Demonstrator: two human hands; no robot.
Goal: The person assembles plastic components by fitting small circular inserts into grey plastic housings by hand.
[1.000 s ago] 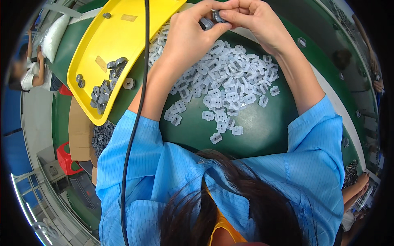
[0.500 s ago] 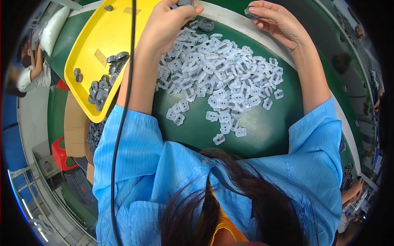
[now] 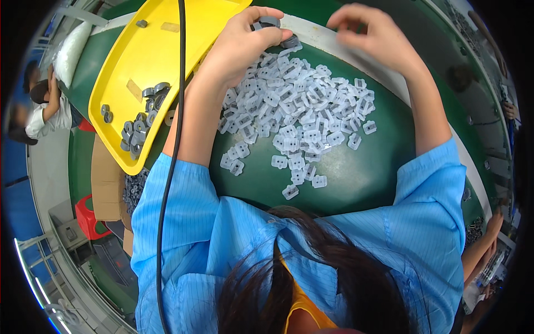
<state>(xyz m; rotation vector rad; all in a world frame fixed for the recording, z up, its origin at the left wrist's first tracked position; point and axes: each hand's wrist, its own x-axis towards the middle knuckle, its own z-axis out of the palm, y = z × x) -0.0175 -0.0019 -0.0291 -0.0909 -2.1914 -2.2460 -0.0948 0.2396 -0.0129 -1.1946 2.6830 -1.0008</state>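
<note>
My left hand (image 3: 245, 39) is closed around dark grey round plastic parts (image 3: 269, 22) at the top of the view, past the far edge of the pile. Just below its fingertips, another grey round part (image 3: 290, 42) rests by the pile. To the right, my right hand (image 3: 371, 34) hangs above the white table border, slightly blurred. Its thumb and forefinger are apart with nothing visible between them; the other fingers curl inward. Between my forearms spreads a heap of small translucent white plastic pieces (image 3: 300, 106) with dark holes, several of them scattered toward me.
A yellow tray (image 3: 119, 72) with grey round parts (image 3: 136, 131) lies at my left, partly behind my forearm. A black cable (image 3: 177, 111) runs down across the view. Beside the green table (image 3: 250, 183) stand a cardboard box (image 3: 107, 178) and a red stool (image 3: 86, 217). Other people work at both sides.
My right hand has moved slightly right, and the small grey part it held no longer shows. My left hand has shifted right and down, still holding grey parts.
</note>
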